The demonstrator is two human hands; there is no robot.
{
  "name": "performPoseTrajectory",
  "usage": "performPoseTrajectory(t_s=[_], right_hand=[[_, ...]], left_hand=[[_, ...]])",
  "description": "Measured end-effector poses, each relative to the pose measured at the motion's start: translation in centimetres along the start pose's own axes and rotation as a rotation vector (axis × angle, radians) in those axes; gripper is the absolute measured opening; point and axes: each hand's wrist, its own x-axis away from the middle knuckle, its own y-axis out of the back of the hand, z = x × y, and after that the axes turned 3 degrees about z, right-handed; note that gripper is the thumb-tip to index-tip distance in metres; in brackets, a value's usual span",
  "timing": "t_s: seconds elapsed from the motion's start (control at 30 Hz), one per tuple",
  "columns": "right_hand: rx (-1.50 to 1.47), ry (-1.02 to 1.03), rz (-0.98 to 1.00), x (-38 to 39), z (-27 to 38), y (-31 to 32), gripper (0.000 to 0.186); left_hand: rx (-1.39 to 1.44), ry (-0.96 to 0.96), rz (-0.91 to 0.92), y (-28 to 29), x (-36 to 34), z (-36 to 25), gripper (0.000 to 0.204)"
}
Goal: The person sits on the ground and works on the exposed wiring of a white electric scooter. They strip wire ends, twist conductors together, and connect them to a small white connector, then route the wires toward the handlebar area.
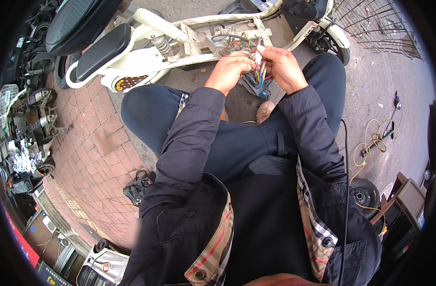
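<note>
In front of me, my left hand point(231, 70) and my right hand point(282, 68) come together over an electric scooter's open frame. Their fingers pinch a small white wire connector point(258, 59) between them; the fingertips partly hide it. Coloured wires point(261, 77) run down from it to a grey box point(260, 90) hanging below the frame, near my shoe point(264, 112). More tangled wires point(238, 45) lie in the frame just beyond my left hand. The cream scooter frame point(223, 20) stretches across the far side.
The scooter's black seat point(105, 51) and raised saddle point(77, 26) stand at the far left. A wire basket point(378, 26) is at the far right. An air hose point(370, 143), a loose wheel point(366, 196) and a brown wooden piece of furniture point(409, 195) lie right. A black bag point(138, 187) rests on red paving.
</note>
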Motion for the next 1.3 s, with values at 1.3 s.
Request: performPoseTrajectory(t_s=[1.3], right_hand=[[-0.002,0.08,-0.143,-0.4,-1.8,-3.9,0.022]], left_hand=[[-0.013,-0.025,-0.395,1.2,-2.6,0.2,0.019]])
